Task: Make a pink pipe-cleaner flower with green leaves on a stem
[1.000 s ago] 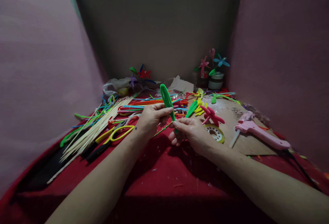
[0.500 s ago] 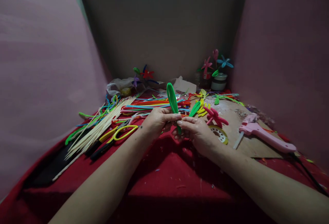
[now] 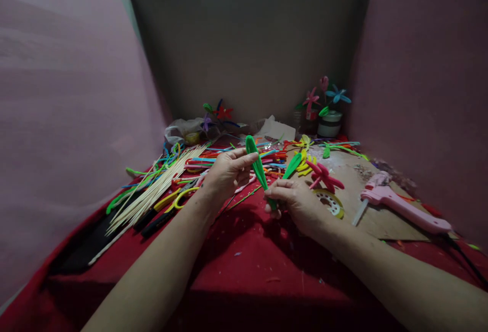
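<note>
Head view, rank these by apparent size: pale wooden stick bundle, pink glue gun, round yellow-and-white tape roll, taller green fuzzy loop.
1. Pale wooden stick bundle
2. Pink glue gun
Unranked: taller green fuzzy loop and round yellow-and-white tape roll look similar, both partly hidden.

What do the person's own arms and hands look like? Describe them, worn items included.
The left forearm and right forearm are bare, with no sleeve in view. The left hand and right hand are ungloved; no watch or bracelet shows.
</note>
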`<action>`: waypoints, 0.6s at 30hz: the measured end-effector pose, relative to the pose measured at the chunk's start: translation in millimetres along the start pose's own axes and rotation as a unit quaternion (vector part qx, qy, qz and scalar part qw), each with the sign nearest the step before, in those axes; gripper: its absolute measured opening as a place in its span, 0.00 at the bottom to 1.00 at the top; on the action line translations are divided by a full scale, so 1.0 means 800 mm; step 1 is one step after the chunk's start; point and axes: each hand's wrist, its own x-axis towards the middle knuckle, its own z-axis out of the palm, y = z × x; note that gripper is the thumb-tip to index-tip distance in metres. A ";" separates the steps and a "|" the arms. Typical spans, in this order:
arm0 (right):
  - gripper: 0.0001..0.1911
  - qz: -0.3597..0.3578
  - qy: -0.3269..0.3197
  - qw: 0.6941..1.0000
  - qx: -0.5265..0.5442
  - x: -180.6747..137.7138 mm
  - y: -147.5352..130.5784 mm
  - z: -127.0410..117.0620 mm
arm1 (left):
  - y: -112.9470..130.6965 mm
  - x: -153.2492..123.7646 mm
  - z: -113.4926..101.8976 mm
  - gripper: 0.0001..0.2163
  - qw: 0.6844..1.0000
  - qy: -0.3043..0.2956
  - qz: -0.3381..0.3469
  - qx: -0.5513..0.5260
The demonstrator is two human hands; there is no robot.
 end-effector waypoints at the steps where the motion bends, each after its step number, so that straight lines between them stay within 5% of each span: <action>1: 0.07 0.002 0.002 1.000 -0.007 0.000 0.000 0.000 | 0.002 0.000 -0.002 0.10 1.000 -0.012 0.001 0.003; 9: 0.06 0.026 -0.043 0.999 0.007 0.000 0.005 -0.001 | 0.010 -0.004 -0.009 0.06 0.997 -0.069 0.002 0.038; 18: 0.13 0.036 -0.084 0.995 0.037 -0.003 0.001 -0.001 | 0.010 -0.001 -0.008 0.10 0.980 0.008 0.058 0.191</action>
